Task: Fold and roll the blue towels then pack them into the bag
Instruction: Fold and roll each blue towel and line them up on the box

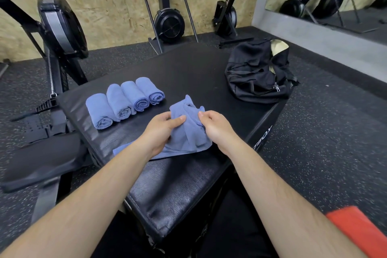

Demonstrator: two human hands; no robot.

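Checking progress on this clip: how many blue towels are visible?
5: four rolled towels in a row on the black pad's left side, one unrolled towel in both hands. The bag might hide more.

Even, soft overhead light — dull sheen on the black tabletop [188, 73], shadows faint. Wide-angle bending at edges; mild overall softness, forearms blurred nearest the lens.

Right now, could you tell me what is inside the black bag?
The bag lies on the black pad, its top partly open. Only a pale yellowish patch shows in the opening. No blue towel is visible inside; the rest is hidden by its sides.
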